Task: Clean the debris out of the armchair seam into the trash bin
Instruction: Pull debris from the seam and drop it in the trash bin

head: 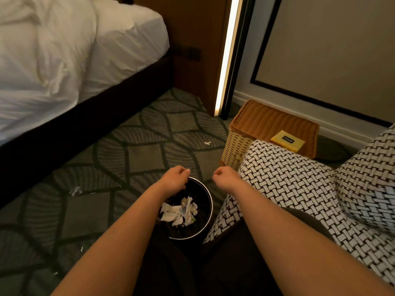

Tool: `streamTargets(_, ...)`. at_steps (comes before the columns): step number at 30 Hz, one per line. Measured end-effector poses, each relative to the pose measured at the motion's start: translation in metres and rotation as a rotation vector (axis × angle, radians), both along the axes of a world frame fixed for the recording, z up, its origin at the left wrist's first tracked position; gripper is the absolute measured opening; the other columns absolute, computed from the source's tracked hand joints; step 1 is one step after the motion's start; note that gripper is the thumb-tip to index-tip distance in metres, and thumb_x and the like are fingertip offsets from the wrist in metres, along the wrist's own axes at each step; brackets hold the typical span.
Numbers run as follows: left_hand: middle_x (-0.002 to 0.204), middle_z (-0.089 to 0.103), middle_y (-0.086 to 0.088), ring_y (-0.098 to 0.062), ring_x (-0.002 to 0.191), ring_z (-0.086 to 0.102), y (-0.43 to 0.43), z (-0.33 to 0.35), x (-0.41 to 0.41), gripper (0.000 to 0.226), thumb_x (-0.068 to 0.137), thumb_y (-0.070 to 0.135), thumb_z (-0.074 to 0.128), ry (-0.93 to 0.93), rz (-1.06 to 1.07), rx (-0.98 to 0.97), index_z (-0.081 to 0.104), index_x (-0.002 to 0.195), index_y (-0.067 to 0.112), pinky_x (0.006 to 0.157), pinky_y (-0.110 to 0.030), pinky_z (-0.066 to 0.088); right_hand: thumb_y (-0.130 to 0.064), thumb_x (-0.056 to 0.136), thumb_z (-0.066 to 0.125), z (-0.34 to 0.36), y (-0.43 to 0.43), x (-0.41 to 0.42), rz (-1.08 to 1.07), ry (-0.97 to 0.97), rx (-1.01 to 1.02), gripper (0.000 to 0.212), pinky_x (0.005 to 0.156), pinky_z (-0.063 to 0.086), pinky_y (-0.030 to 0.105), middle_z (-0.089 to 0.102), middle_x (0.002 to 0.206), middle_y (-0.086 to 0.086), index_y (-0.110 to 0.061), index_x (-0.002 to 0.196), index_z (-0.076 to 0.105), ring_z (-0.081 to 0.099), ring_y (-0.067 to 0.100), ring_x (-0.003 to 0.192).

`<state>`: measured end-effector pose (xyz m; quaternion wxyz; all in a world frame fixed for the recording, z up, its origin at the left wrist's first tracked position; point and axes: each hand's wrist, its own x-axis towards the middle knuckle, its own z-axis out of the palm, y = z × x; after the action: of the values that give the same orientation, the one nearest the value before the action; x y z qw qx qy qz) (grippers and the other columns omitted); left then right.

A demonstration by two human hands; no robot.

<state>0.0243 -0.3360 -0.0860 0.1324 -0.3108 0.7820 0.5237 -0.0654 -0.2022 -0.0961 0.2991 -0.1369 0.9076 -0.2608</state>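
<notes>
Bedroom, likely a hotel room. Bed (64,50) with rumpled white sheets on a dark frame. Patterned grey carpet (139,154) wall to wall. Vertical light strip (227,54) set in wood panelling; switch plate (193,52) beside the bed. Lidded wicker basket (237,146) with a yellow card (287,141) on top. Woven-print armchair (288,178), small trash bin (208,201) beside it.

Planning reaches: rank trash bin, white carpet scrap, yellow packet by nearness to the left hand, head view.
1. trash bin, beneath the left hand.
2. white scrap, on carpet ahead.
3. yellow packet, on the wicker basket, far right.
</notes>
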Motion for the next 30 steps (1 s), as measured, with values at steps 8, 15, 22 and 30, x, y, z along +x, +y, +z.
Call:
streamTargets(8,0.104,0.060,-0.006,-0.019,0.094,0.060,0.053,0.069,-0.012,0.037,0.096,0.035,0.039,0.096,-0.200,-0.041,0.054,0.119,0.010,0.083,-0.035,0.050,-0.018,0.096,0.044,0.065,0.065,-0.004,0.011,0.070,-0.157,0.028,0.091,0.045,0.035,0.058,0.118,0.009,-0.010,0.118,0.058,0.055,0.020,0.104)
streamTargets(15,0.106,0.062,-0.001,-0.013,0.092,0.059,0.139,0.097,-0.014,0.035,0.097,0.037,0.038,0.235,-0.293,0.017,0.055,0.117,0.014,0.069,-0.024,0.042,-0.021,0.095,0.046,0.082,0.154,-0.002,-0.120,0.226,-0.170,0.026,0.087,0.043,0.031,0.060,0.112,0.002,-0.013,0.116,0.059,0.056,0.016,0.105)
streamTargets(22,0.116,0.060,-0.007,-0.022,0.106,0.057,0.224,0.100,-0.012,0.038,0.095,0.040,0.037,0.278,-0.589,-0.107,0.055,0.116,0.014,0.096,-0.039,0.042,-0.018,0.094,0.047,0.043,0.261,0.021,-0.355,0.379,-0.009,0.020,0.090,0.046,0.029,0.061,0.113,0.001,-0.015,0.108,0.061,0.055,0.013,0.103)
streamTargets(30,0.109,0.059,-0.004,-0.023,0.096,0.058,0.267,0.086,-0.006,0.044,0.093,0.049,0.033,0.288,-0.752,-0.891,0.048,0.117,0.015,0.076,-0.036,0.045,-0.024,0.094,0.043,-0.014,0.366,0.093,-0.431,0.658,0.386,0.042,0.111,0.024,0.041,0.040,0.142,0.005,-0.017,0.135,0.044,0.032,0.020,0.133)
